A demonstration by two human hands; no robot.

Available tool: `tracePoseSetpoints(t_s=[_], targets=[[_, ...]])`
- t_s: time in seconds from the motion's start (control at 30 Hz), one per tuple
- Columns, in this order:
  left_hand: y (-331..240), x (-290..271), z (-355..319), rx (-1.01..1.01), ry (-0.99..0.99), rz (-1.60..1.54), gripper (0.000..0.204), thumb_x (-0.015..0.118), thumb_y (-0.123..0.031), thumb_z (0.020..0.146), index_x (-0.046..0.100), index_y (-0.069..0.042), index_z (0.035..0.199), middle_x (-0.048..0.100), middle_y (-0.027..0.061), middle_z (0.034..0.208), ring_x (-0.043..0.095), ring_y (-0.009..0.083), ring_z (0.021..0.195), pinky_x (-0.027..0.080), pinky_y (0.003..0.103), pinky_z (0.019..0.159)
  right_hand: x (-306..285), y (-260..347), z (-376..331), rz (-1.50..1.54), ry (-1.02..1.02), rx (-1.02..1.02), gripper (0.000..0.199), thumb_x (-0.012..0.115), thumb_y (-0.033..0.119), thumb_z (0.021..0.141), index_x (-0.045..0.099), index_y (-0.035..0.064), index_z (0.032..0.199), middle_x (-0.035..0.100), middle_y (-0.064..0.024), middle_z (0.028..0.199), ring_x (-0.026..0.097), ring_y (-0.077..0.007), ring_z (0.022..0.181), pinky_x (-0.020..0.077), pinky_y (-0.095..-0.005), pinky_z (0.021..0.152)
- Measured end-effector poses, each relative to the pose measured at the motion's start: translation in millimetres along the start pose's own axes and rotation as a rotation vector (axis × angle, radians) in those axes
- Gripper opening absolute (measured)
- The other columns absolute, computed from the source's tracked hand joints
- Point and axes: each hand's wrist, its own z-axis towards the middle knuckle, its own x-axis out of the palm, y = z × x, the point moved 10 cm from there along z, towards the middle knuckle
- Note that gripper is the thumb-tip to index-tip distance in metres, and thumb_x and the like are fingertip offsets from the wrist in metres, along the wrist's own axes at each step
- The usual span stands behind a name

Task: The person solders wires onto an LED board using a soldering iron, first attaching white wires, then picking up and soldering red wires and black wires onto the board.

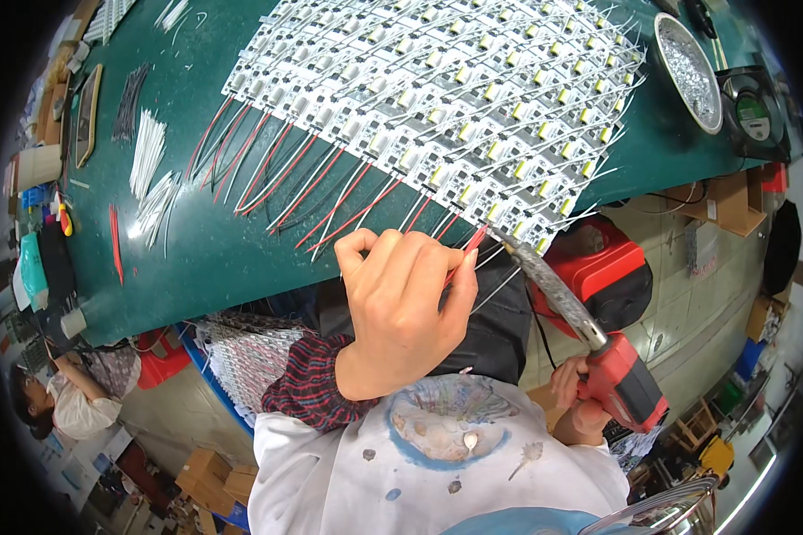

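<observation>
Left grip point(400, 308): I pinch a small bunch of red wires point(478, 239) between thumb and fingers, at the panel's near edge.
Right grip point(573, 385): wrapped round the handle of the soldering iron point(629, 383); its tip is beside those wires, contact unclear.
Circuit-board panel point(428, 98): flat on the green bench point(223, 259), its near corner just beyond my left grip.
Edge wired: I judge most of it done; red, white and dark leads trail from it.
Edge remaining: probably the last places by the near corner.
Loose stock: white wires point(148, 152) and black wires point(130, 102), bundled to my left.
</observation>
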Motion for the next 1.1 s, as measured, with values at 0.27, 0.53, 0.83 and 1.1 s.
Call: tracePoseSetpoints(t_s=[0.27,0.53,0.83,1.1], targets=[[0.3,-1.4,-1.2,-0.007,0.009,0.009,0.016,0.071,-0.002,0.071,0.056,-0.008,0.070,0.052,0.0013,0.064,0.047,0.0182,0.057,0.029,0.035,0.067,18.4,4.2,12.0,0.245,0.157,0.051,0.047,0.063,0.045,0.086,0.047,0.0030,0.070,0.052,-0.0052,0.060,0.051,-0.0159,0.049,0.0395,-0.0281,0.046],[-1.5,-7.2,-2.3,-0.047,0.054,0.036,0.013,0.072,-0.001,0.072,0.059,-0.007,0.072,0.058,0.0018,0.066,0.052,0.0179,0.059,0.031,0.034,0.070,17.4,7.2,13.5,0.121,0.128,-0.028,0.079,0.057,0.064,0.079,0.043,0.0021,0.125,0.044,0.0039,0.049,0.045,-0.0099,0.042,0.0391,-0.0251,0.045],[25.9,-88.7,-16.5,-0.297,-0.108,-0.200,0.012,0.072,-0.001,0.069,0.064,-0.005,0.077,0.061,0.0041,0.073,0.051,0.0206,0.067,0.035,0.034,0.075,9.8,13.2,10.3,0.227,0.129,-0.075,0.078,0.058,0.063,0.080,0.043,0.0012,0.124,0.048,0.0022,0.050,0.047,-0.0115,0.041,0.0406,-0.0258,0.044],[-13.2,8.8,-1.0,-0.028,0.024,-0.088,0.016,0.073,0.001,0.067,0.060,-0.007,0.072,0.063,0.0027,0.082,0.055,0.0211,0.078,0.034,0.036,0.082,2.8,19.4,2.9,0.254,0.004,-0.060,0.069,0.061,0.059,0.080,0.045,0.0016,0.115,0.049,0.0008,0.054,0.048,-0.0128,0.044,0.0414,-0.0270,0.045]])
